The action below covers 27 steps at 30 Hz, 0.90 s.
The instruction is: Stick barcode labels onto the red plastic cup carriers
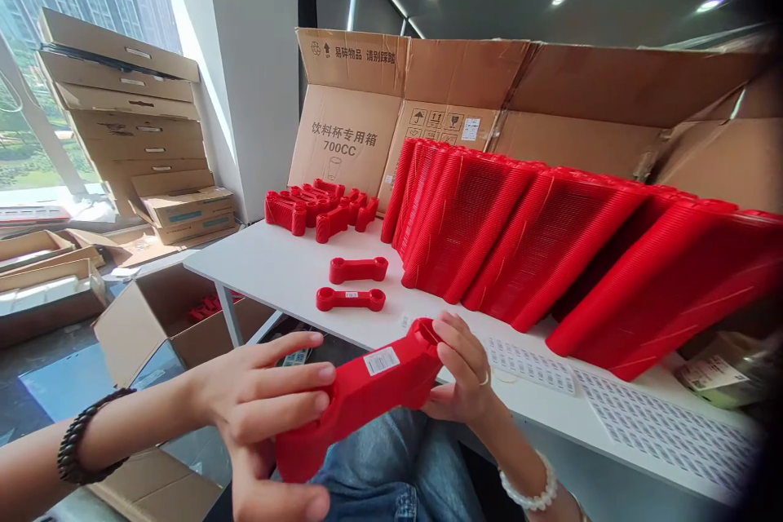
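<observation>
Above my lap I hold a thick red dumbbell-shaped plastic piece point(373, 391), tilted with its right end higher. On its upper face sits a white printed label point(382, 360). My left hand point(263, 400) grips the lower left end, fingers over the top and thumb below. The upper right end is in my right hand point(462, 367), with fingertips on the rim of its round opening. Beyond it on the table lie two slim red pieces of similar shape: a labelled one point(351, 299) and, behind it, a plain-looking one point(358, 269).
Several red pieces point(285, 214) are clustered at the table's point(245, 261) far left. Tall leaning red stacks point(465, 220) fill the right, before an opened carton point(355, 118). Label sheets point(666, 432) lie along the front edge. An open box point(138, 318) stands left on the floor.
</observation>
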Each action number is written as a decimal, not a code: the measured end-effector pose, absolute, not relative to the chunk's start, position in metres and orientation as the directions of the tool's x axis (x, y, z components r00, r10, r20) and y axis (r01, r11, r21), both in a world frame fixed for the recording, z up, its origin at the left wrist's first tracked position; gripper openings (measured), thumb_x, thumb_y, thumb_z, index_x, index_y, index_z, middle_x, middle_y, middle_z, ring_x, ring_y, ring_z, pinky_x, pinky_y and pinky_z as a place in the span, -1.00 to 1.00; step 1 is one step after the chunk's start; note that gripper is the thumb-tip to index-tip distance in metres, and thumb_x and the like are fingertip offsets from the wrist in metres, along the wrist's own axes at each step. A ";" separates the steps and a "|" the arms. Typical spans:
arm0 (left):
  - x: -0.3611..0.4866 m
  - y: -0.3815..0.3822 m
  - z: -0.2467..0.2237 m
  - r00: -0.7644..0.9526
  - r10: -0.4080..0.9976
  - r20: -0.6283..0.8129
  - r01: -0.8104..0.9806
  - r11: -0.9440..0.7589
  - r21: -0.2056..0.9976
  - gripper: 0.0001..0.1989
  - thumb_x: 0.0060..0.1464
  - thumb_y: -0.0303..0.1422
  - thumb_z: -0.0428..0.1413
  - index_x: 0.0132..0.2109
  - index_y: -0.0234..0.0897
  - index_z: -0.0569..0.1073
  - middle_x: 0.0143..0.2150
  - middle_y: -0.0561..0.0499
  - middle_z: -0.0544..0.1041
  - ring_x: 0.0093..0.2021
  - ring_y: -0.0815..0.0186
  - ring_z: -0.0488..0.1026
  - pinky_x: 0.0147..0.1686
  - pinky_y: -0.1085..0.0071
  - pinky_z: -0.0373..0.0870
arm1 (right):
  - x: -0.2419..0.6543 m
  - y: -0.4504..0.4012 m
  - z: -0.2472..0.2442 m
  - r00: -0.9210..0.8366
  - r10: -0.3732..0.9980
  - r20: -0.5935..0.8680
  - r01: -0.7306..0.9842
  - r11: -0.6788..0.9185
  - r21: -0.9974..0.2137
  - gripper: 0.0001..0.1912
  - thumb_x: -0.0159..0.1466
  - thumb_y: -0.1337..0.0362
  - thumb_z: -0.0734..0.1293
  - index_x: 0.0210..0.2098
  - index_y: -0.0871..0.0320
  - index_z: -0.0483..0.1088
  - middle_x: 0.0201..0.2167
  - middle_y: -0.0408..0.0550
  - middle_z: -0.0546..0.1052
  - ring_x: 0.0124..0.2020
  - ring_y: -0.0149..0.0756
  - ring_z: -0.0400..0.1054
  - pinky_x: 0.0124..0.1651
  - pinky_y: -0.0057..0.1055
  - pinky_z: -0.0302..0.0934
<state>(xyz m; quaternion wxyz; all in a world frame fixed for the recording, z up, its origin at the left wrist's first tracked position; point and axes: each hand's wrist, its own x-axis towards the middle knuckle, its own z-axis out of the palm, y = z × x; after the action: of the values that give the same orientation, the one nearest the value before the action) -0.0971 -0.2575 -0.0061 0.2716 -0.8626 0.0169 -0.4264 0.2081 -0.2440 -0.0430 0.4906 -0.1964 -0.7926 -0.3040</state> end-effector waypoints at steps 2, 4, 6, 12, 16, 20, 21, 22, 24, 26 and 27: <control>-0.094 -0.255 -0.006 0.599 -0.266 0.755 0.251 -0.833 -0.493 -0.56 -0.03 -0.19 0.24 0.00 0.36 0.36 0.06 0.17 0.36 -0.04 0.28 0.47 0.02 0.21 0.58 | 0.200 -0.239 -0.037 -0.437 0.062 0.898 0.604 0.759 0.242 -0.16 0.26 0.03 0.34 0.39 0.09 -0.10 0.14 0.19 0.41 0.15 0.07 0.36 0.06 0.10 0.39; -0.092 -0.251 0.001 0.589 -0.254 0.768 0.288 -0.821 -0.492 -0.59 -0.07 -0.26 0.28 -0.05 0.20 0.42 0.08 0.09 0.33 0.04 0.22 0.43 0.00 0.21 0.59 | 0.195 -0.234 -0.028 -0.436 0.147 0.888 0.636 0.748 0.188 -0.07 0.27 0.00 0.33 0.43 0.12 -0.23 0.21 0.25 0.34 0.23 0.10 0.28 0.11 0.13 0.35; -0.090 -0.245 0.011 0.622 -0.229 0.749 0.324 -0.795 -0.512 -0.55 -0.11 -0.43 0.30 -0.05 0.01 0.45 0.09 -0.01 0.30 0.12 0.15 0.38 0.00 0.24 0.58 | 0.195 -0.232 -0.020 -0.429 0.220 0.876 0.672 0.726 0.147 -0.04 0.29 0.02 0.32 0.44 0.11 -0.33 0.28 0.27 0.27 0.31 0.09 0.17 0.16 0.14 0.30; -0.064 -0.201 0.038 0.636 0.014 0.771 0.543 -0.719 -0.434 -0.46 0.00 -0.45 0.25 0.14 -0.25 0.33 0.13 -0.26 0.22 0.16 -0.05 0.29 0.01 -0.02 0.48 | 0.222 -0.248 -0.023 -0.329 0.308 0.893 0.727 0.686 0.032 -0.09 0.29 0.26 0.32 0.44 0.03 -0.31 0.35 0.17 0.18 0.36 0.02 0.10 0.21 0.10 0.27; -0.024 -0.134 0.028 0.640 0.104 0.762 0.555 -0.748 -0.364 -0.41 -0.02 -0.49 0.20 0.18 -0.27 0.29 0.15 -0.31 0.20 0.19 -0.14 0.23 0.03 -0.15 0.42 | 0.245 -0.265 -0.039 -0.268 0.358 0.895 0.768 0.640 -0.026 -0.11 0.27 0.32 0.34 0.43 0.04 -0.24 0.32 0.17 0.23 0.32 0.05 0.16 0.19 0.12 0.28; 0.020 -0.076 0.009 0.670 0.295 0.681 0.603 -0.752 -0.267 -0.38 -0.04 -0.51 0.17 0.20 -0.41 0.26 0.18 -0.38 0.21 0.21 -0.16 0.22 0.14 -0.15 0.31 | 0.265 -0.277 -0.045 -0.229 0.362 0.903 0.781 0.622 -0.051 -0.12 0.26 0.35 0.34 0.42 0.11 -0.19 0.29 0.21 0.24 0.31 0.03 0.16 0.20 0.09 0.27; 0.029 -0.066 0.004 0.680 0.336 0.651 0.619 -0.739 -0.266 -0.40 -0.03 -0.54 0.14 0.20 -0.44 0.27 0.17 -0.40 0.23 0.22 -0.16 0.22 0.15 -0.13 0.30 | 0.270 -0.280 -0.046 -0.220 0.360 0.907 0.785 0.617 -0.054 -0.12 0.25 0.36 0.35 0.42 0.13 -0.19 0.29 0.22 0.23 0.31 0.03 0.16 0.21 0.08 0.26; 0.038 -0.060 0.000 0.694 0.369 0.618 0.632 -0.723 -0.278 -0.43 -0.02 -0.57 0.10 0.19 -0.47 0.28 0.16 -0.41 0.25 0.22 -0.14 0.22 0.15 -0.10 0.30 | 0.274 -0.283 -0.047 -0.209 0.356 0.911 0.789 0.612 -0.058 -0.12 0.25 0.37 0.35 0.42 0.14 -0.18 0.29 0.22 0.23 0.31 0.02 0.16 0.21 0.07 0.26; 0.050 -0.051 -0.009 0.716 0.405 0.569 0.643 -0.700 -0.311 -0.47 0.00 -0.63 0.02 0.17 -0.48 0.30 0.14 -0.39 0.29 0.22 -0.10 0.24 0.14 -0.03 0.32 | 0.282 -0.288 -0.049 -0.179 0.345 0.921 0.794 0.604 -0.071 -0.11 0.24 0.39 0.36 0.42 0.14 -0.17 0.29 0.21 0.22 0.30 0.01 0.15 0.21 0.05 0.25; 0.058 -0.045 -0.018 0.731 0.419 0.538 0.642 -0.688 -0.337 -0.51 0.03 -0.66 -0.04 0.14 -0.47 0.33 0.13 -0.37 0.32 0.21 -0.07 0.27 0.12 0.03 0.34 | 0.288 -0.292 -0.052 -0.148 0.328 0.933 0.793 0.604 -0.086 -0.10 0.22 0.40 0.37 0.42 0.14 -0.15 0.28 0.20 0.23 0.29 0.01 0.16 0.21 0.04 0.25; 0.060 -0.043 -0.022 0.737 0.424 0.527 0.642 -0.685 -0.346 -0.53 0.05 -0.67 -0.07 0.12 -0.46 0.35 0.12 -0.36 0.33 0.21 -0.06 0.27 0.11 0.05 0.34 | 0.291 -0.294 -0.053 -0.134 0.321 0.938 0.791 0.604 -0.093 -0.10 0.21 0.40 0.38 0.42 0.14 -0.14 0.28 0.20 0.23 0.29 0.01 0.17 0.20 0.04 0.25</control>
<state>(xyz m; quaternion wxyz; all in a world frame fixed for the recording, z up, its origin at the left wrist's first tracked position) 0.0603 -0.0433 -0.0216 0.2626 -0.8940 -0.2979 -0.2073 0.2914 -0.2936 -0.0530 0.5328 -0.3861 -0.7199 -0.2209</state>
